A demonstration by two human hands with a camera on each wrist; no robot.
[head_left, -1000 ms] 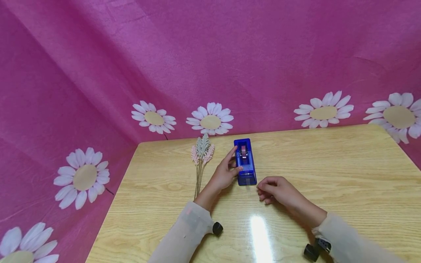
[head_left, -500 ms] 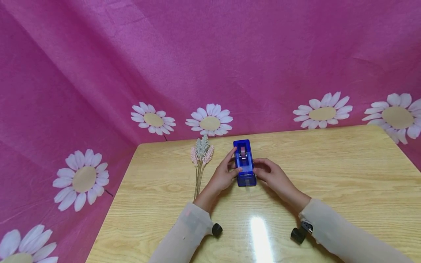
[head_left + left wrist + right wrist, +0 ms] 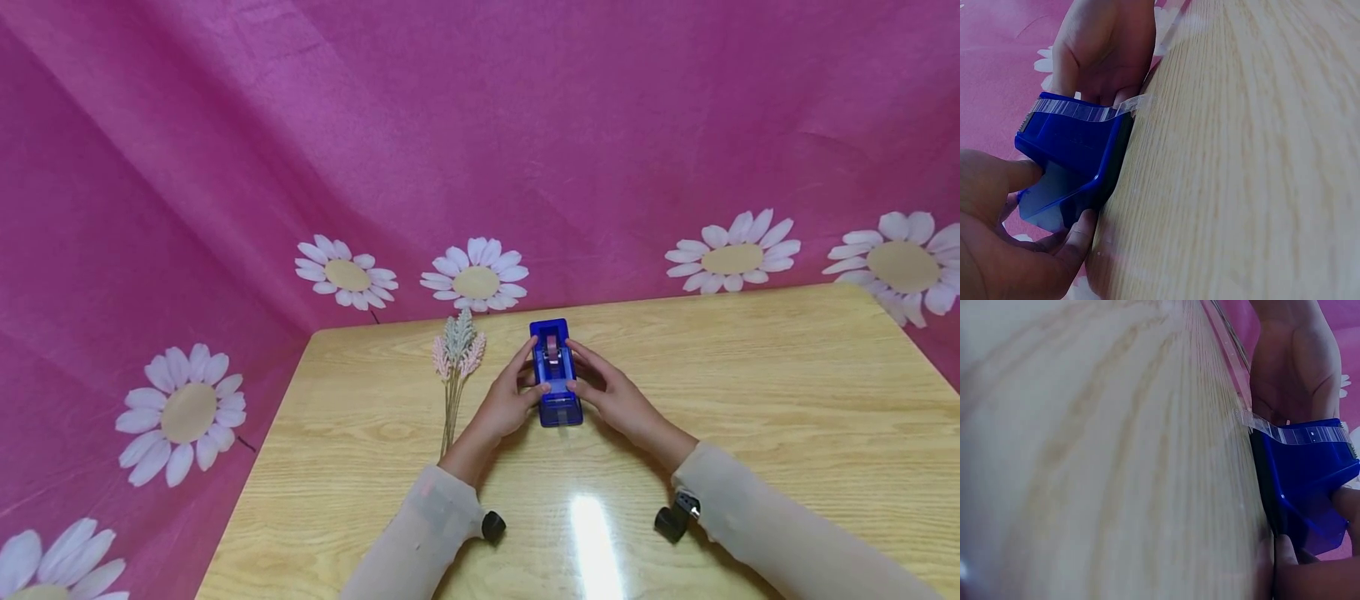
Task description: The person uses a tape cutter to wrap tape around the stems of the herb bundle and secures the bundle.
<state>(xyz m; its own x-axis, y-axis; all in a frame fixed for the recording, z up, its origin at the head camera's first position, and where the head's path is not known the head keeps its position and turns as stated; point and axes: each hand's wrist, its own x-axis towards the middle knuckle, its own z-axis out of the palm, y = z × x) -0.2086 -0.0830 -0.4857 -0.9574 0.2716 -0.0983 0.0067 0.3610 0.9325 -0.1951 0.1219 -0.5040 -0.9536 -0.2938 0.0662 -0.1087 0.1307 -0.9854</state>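
Note:
A blue tape dispenser (image 3: 561, 410) sits on the wooden table with its cutter end toward me. My left hand (image 3: 512, 402) grips its left side, thumb near the front and fingers spread along the side. On the opposite side my right hand (image 3: 624, 407) holds it the same way, so the dispenser is between both hands. In the left wrist view, a strip of clear tape (image 3: 1082, 110) hangs from the toothed cutter down the front to the tabletop. The right wrist view also shows this tape strip (image 3: 1310, 435) over the blue front.
Left of the dispenser lies a small bunch of artificial flower stems (image 3: 459, 343), grey-green and pink. The wooden table (image 3: 750, 375) meets a magenta cloth (image 3: 600, 150) with printed daisies behind and on the left.
My right hand has moved from in front of the dispenser's right corner up and left onto its right side and grips it. My left hand keeps its hold, and the dispenser has hardly moved.

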